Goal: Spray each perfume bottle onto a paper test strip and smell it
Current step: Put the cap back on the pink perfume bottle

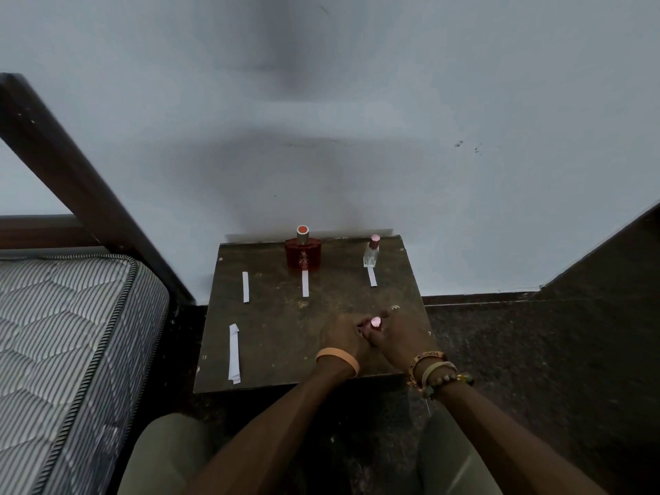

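Note:
Both hands meet over the near right part of a small dark table [271, 334]. My left hand [341, 334] and my right hand [400, 334] both curl round a small perfume bottle with a pink cap [375, 322]; its body is hidden by the fingers. A red perfume bottle [303, 255] with a silver cap stands at the back middle. A small clear bottle [371, 251] with a pink cap stands at the back right. A white paper strip lies before each: one [305, 284] and another [372, 276]. Two more strips lie left, a short one [245, 286] and a long one [234, 353].
A striped mattress [64, 334] on a dark wooden bed frame [71, 173] fills the left side. A pale wall stands right behind the table. Dark speckled floor [518, 351] and a dark skirting run to the right. My knees are below the table's near edge.

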{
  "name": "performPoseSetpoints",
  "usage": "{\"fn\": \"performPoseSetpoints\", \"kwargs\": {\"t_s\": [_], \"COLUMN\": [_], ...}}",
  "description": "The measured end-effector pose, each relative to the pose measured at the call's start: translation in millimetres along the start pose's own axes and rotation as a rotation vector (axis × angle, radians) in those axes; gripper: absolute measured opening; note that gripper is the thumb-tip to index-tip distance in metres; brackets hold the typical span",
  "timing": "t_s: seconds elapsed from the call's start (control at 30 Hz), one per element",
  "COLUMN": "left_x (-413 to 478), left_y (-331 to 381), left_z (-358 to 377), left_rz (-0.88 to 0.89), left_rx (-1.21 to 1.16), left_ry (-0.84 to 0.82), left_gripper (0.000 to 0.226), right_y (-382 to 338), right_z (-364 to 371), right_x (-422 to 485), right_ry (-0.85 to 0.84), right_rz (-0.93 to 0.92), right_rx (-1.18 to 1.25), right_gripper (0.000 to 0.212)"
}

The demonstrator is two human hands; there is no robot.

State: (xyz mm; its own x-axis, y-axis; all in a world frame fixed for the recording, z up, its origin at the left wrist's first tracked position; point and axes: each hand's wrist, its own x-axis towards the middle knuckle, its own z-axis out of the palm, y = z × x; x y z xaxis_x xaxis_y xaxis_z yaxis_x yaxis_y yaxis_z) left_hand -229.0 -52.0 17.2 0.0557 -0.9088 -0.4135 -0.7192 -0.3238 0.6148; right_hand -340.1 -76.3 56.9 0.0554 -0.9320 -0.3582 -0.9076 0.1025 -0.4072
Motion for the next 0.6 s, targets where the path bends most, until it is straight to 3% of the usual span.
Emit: {"fn": "performPoseSetpoints", "kwargs": {"t_s": [0.13, 0.3, 0.43, 0.6], "left_x": [13.3, 17.0, 6.3, 9.2], "left_y": [-4.5, -12.0, -12.3, -24.9], "left_z": [-1.8, 2.4, -0.3, 1.7], "left_rz": [0.133, 0.147, 0.132, 0.112], "left_rx": [-0.233, -0.253, -0.290, -0.425], "left_ry": [0.137, 0.129, 0.011, 0.052], "left_gripper": [0.026, 0.043, 0.040, 0.041], "right_y": [10.6, 17.0, 17.6, 5.8], "right_z": [4.1, 14.3, 34.3, 47.7], "right_x": [3.2, -0.7, -7.1, -9.7], "right_ry": [-0.015, 0.019, 0.133, 0.140], "right_rz": [0.045, 0.059, 0.066, 0.076], "right_rx": [0.110, 0.267, 0.421, 0.451], "right_gripper": [0.051, 0.027, 0.027, 0.032]}}
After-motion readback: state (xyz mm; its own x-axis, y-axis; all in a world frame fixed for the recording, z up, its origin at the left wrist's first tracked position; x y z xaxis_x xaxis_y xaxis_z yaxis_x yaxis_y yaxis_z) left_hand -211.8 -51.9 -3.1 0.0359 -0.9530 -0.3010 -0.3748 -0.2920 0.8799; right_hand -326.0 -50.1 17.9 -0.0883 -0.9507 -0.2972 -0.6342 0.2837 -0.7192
